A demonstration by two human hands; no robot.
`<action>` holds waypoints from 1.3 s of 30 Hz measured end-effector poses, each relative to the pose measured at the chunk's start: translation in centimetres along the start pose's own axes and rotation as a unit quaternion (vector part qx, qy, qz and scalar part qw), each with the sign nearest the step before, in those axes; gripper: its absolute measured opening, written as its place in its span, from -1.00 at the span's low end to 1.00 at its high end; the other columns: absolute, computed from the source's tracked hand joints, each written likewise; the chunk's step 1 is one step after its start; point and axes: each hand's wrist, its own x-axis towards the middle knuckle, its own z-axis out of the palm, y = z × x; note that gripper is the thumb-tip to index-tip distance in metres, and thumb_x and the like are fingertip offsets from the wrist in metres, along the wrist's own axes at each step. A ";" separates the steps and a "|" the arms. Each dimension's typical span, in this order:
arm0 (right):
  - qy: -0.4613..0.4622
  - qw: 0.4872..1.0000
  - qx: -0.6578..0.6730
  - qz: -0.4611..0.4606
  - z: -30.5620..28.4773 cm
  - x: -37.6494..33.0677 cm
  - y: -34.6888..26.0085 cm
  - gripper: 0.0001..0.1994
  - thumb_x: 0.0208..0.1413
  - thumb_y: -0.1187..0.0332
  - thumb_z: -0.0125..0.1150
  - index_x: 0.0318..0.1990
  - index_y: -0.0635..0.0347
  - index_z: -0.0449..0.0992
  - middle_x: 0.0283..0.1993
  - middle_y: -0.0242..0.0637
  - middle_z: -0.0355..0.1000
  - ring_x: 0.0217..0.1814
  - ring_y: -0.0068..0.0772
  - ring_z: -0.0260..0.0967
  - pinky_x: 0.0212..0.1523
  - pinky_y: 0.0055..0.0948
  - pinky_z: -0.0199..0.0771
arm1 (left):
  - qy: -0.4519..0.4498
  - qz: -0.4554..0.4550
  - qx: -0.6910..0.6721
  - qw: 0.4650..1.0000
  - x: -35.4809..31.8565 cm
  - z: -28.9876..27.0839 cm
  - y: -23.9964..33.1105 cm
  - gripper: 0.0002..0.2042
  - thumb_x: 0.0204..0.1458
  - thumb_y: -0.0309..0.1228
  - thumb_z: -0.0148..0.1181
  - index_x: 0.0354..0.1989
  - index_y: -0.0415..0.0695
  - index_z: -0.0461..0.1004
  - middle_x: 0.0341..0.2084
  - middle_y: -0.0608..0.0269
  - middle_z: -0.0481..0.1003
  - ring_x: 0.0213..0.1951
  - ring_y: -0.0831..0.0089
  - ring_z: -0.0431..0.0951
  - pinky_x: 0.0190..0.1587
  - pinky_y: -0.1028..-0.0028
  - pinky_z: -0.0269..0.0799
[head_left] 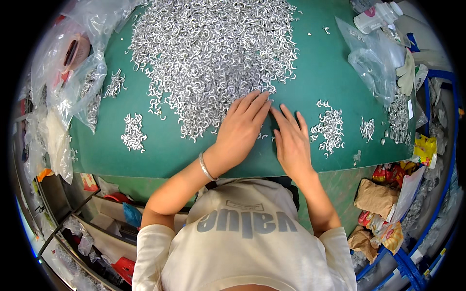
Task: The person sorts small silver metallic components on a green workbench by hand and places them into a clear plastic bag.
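Note:
A broad heap of small curved silver metal pieces [208, 53] covers the far middle of the green tabletop. My left hand [241, 130], with a silver bangle [207, 167] at its wrist, lies palm down over the heap's near right edge. Its fingers stretch forward and touch the pieces there; what lies under the palm is hidden. Just right of it, my right hand [293, 145] rests its fingertips on the tabletop with the fingers apart. A few loose pieces show between the two hands. No held piece is visible in either hand.
Small separate piles of the pieces lie left [133, 132] and right [331, 130] of my hands. Clear plastic bags [92, 29] crowd the table's left side. At the far right are a white bottle [377, 18] and another clear bag [374, 63]. Shelving [104, 218] stands below left.

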 end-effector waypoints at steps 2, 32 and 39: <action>-0.014 1.000 0.006 -0.001 -1.1 -1.1 0.1 -0.61 0.07 0.58 0.03 0.11 0.33 0.31 0.11 -0.13 0.36 0.27 -0.11 0.20 0.26 -0.03 0.06 | -0.032 0.020 0.035 0.999 -0.3 0.0 -0.4 -0.55 -0.22 -0.71 -0.05 -0.03 -0.34 0.39 0.06 0.00 0.34 0.14 0.08 0.29 0.18 0.14 0.16; 0.078 0.995 0.048 0.039 -1.2 0.7 2.1 -0.66 0.02 0.59 0.07 0.01 0.30 0.41 0.01 -0.15 0.42 0.15 -0.08 0.28 0.20 -0.05 0.07 | -0.020 0.024 -0.004 1.000 -1.8 -1.0 0.1 -0.60 -0.19 -0.67 -0.01 -0.07 -0.39 0.41 0.05 -0.03 0.37 0.17 0.13 0.30 0.18 0.18 0.17; 0.049 0.996 -0.073 0.017 -1.4 0.1 2.2 -0.58 0.00 0.64 0.03 0.09 0.29 0.35 0.06 -0.18 0.39 0.22 -0.05 0.22 0.24 0.04 -0.01 | -0.048 0.028 0.030 0.998 -1.5 -1.1 0.2 -0.60 -0.19 -0.68 -0.02 -0.07 -0.39 0.41 0.03 -0.03 0.38 0.15 0.12 0.31 0.16 0.18 0.19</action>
